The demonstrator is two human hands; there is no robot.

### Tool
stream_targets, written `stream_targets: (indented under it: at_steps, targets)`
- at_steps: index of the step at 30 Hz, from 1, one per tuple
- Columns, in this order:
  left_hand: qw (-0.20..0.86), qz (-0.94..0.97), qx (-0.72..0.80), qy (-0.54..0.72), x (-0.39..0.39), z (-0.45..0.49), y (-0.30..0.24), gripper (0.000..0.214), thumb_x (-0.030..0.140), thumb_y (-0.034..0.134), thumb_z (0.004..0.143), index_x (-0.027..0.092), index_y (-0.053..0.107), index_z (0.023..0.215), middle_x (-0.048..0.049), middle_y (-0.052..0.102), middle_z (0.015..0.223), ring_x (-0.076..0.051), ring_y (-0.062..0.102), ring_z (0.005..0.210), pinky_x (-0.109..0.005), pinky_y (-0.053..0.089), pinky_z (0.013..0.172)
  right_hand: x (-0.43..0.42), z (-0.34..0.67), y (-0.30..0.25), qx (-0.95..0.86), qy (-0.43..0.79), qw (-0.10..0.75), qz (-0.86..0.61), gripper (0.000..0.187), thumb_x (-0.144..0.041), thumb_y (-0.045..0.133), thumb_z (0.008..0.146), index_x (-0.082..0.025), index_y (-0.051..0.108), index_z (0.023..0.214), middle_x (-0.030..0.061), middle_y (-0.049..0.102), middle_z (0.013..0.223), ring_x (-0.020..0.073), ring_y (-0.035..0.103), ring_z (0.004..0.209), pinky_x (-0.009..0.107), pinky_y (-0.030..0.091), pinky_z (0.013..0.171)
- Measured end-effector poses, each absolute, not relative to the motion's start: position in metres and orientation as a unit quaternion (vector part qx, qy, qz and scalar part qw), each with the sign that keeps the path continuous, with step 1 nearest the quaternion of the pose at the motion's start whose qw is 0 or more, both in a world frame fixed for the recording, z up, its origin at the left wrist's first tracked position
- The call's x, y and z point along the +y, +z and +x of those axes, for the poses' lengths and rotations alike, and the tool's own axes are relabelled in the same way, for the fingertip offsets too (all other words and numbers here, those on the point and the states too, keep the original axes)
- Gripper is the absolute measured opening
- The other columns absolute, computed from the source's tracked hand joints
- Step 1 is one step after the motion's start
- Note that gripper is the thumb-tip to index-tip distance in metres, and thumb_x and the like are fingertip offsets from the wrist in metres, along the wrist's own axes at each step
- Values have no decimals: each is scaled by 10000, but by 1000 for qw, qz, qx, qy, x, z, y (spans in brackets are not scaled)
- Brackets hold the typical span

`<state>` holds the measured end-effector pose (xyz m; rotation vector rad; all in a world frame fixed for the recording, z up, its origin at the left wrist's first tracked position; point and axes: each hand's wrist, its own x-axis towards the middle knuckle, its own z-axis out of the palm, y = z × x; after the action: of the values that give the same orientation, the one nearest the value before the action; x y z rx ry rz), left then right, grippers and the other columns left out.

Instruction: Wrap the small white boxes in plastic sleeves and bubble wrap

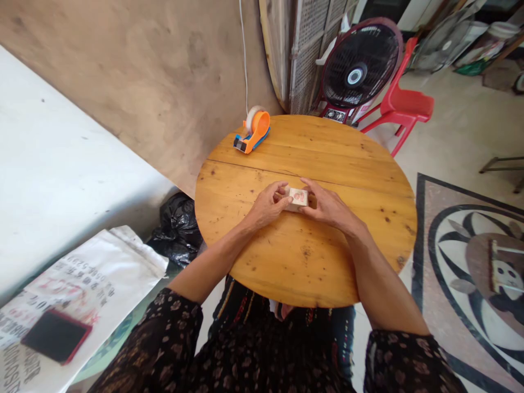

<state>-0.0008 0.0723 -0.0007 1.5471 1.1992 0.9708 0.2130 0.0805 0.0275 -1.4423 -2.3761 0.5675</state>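
Note:
A small whitish box [298,196] with a red printed mark on top sits at the middle of the round wooden table [311,262]. My left hand [270,203] is closed on the box's left end, its thumb along the near side and its fingers curled behind. Around the right end curves my right hand [325,204], thumb and index finger spread apart. The right thumb is by the near right corner; whether it touches the box I cannot tell. Further back on the table stands an orange and blue tape dispenser [257,130] with a roll of tape in it.
A dark red fan [356,73] and a red chair [409,103] stand behind the table. To the left are a black plastic bag [178,226] and a white printed sack [110,273] with a phone [57,335] on it. A patterned floor panel [450,262] lies right.

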Motion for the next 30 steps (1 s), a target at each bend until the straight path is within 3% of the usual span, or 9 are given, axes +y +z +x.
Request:
stream_targets:
  at_steps: [11, 22, 30]
  targets:
    - [475, 632, 466, 398, 74, 2, -1, 336, 304, 662, 842, 147, 651, 1138, -91, 646, 1099, -131, 580, 817, -247, 497, 706, 79, 212, 24, -835, 182, 138, -501, 731, -300, 617, 825, -131, 425, 1510, 165, 685, 1297, 323, 688, 1062, 422, 529, 897]
    - [502, 607, 470, 397, 73, -2, 4, 374, 356, 635, 874, 132, 638, 1173, -72, 653, 1005, -113, 565, 759, -232, 474, 664, 78, 216, 35, -835, 183, 139, -500, 774, -377, 651, 826, -150, 408, 1525, 148, 702, 1277, 320, 691, 1032, 435, 521, 891]
    - [495, 599, 490, 396, 75, -1, -1, 376, 313, 650, 856, 119, 635, 1178, -111, 671, 1119, -120, 606, 807, -237, 505, 698, 78, 217, 35, -831, 182, 149, -503, 767, -345, 658, 825, -178, 410, 1532, 134, 718, 1263, 319, 707, 986, 451, 521, 874]
